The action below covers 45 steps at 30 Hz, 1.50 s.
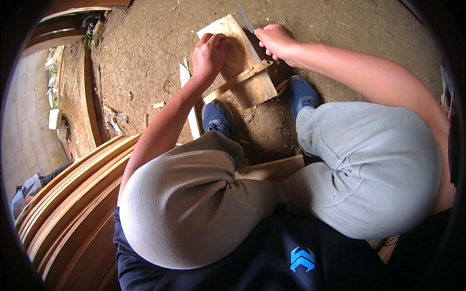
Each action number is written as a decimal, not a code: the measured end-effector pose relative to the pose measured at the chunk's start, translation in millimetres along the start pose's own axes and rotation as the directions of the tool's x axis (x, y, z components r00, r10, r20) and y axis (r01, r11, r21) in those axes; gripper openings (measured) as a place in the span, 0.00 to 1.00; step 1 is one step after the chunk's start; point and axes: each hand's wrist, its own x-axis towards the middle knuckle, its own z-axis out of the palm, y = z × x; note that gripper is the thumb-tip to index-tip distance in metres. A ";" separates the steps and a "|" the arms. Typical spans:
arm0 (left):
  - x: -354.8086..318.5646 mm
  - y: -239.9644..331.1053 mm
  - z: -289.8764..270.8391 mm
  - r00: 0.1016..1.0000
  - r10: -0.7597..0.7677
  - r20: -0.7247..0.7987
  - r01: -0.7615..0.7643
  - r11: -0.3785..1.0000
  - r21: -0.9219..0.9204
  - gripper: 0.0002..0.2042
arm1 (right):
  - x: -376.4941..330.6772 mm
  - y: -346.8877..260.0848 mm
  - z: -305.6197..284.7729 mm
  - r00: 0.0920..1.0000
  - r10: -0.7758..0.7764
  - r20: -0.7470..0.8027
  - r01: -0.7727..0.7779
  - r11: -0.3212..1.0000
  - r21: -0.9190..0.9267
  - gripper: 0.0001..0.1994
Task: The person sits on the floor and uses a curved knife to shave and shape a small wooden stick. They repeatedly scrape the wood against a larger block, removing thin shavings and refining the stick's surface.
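Knees (194, 213) in grey trousers are filling the near foreground, person squatting over a dirt floor (145, 53), blue shoes (217, 119) planted either side of the work.

Thin wooden strip (238, 80) is lying diagonally across a pale wooden block (252, 85) that is serving as the chopping base, directly ahead of the feet. Left hands-side: left hand (209, 54) is closing around the upper end of the strip, pinning it onto the block. Right hand (275, 41) is gripping a knife handle, fist closed, grey blade (245, 18) pointing up and away past the block's far corner; blade is not touching the strip at this instant.

Progress, judged from the layout: trimming looks partway. Strip is showing a pale, fresh-looking face, and chips and slivers (158, 105) are lying scattered over the dirt near the block, so some shaving seems done; strip is not yet set aside. A second pale slat (191, 114) is lying beside the left shoe.

Curved wooden boards (73, 194) are stacked on edge at lower left.

Packages, labels, signs: none visible; only a blue emblem (302, 258) on the dark shirt, bottom centre.
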 end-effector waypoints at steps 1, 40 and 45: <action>0.2 -2.8 -0.2 0.999 0.036 0.003 -0.036 0.999 0.029 0.09 | -0.2 0.0 -0.1 1.000 0.002 0.004 -0.002 1.000 -0.001 0.15; 0.8 -48.0 -63.1 0.605 -0.684 0.406 0.387 -0.193 -0.902 0.16 | 3.2 3.9 -1.2 0.999 0.016 -0.044 -0.013 0.997 0.070 0.16; 3.9 -38.0 -61.2 0.639 -0.685 0.350 0.515 0.043 -0.856 0.14 | 4.4 3.9 -3.4 0.999 0.007 -0.048 -0.004 0.999 0.051 0.16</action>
